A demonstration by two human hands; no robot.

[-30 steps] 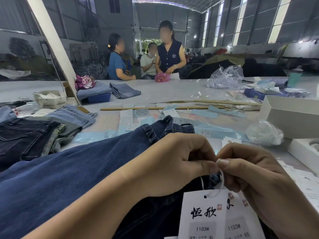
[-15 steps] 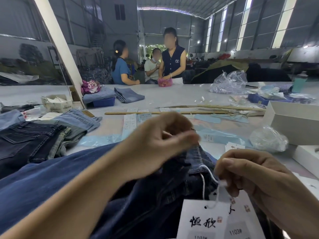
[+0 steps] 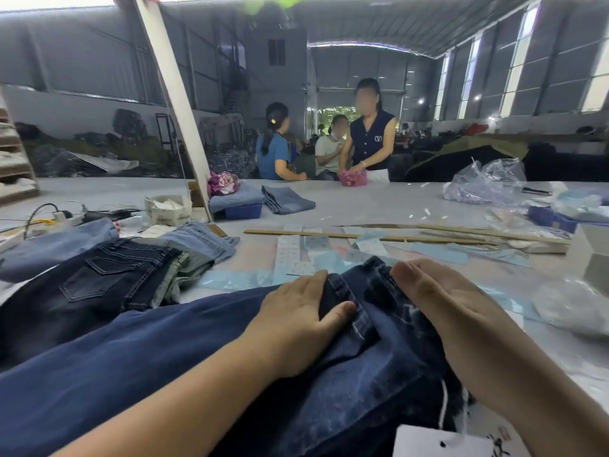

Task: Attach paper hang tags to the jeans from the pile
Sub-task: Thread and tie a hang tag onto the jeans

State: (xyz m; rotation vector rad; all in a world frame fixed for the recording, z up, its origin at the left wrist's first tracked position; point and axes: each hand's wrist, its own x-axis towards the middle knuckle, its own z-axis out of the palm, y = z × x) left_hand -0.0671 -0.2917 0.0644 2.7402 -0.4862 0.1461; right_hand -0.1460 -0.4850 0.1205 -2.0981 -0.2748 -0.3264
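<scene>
A pair of dark blue jeans (image 3: pixel 138 364) lies across the table in front of me, its waistband bunched between my hands. My left hand (image 3: pixel 296 321) lies flat on the denim with straight fingers, thumb against a fold of the waistband. My right hand (image 3: pixel 451 311) rests on the jeans' right side, fingers straight and together. A white paper hang tag (image 3: pixel 438 440) hangs from a white string (image 3: pixel 443 404) at the bottom right, partly cut off by the frame edge.
A pile of folded jeans (image 3: pixel 108 268) sits at left. Paper labels (image 3: pixel 290 255) and wooden sticks (image 3: pixel 362 237) lie ahead. White boxes (image 3: pixel 590 255) and plastic bags (image 3: pixel 573 305) stand at right. Three people (image 3: pixel 369 136) work at the table's far edge.
Both hands have let go of the tag string and now lie flat on the jeans' waistband. The tag has dropped lower in view.
</scene>
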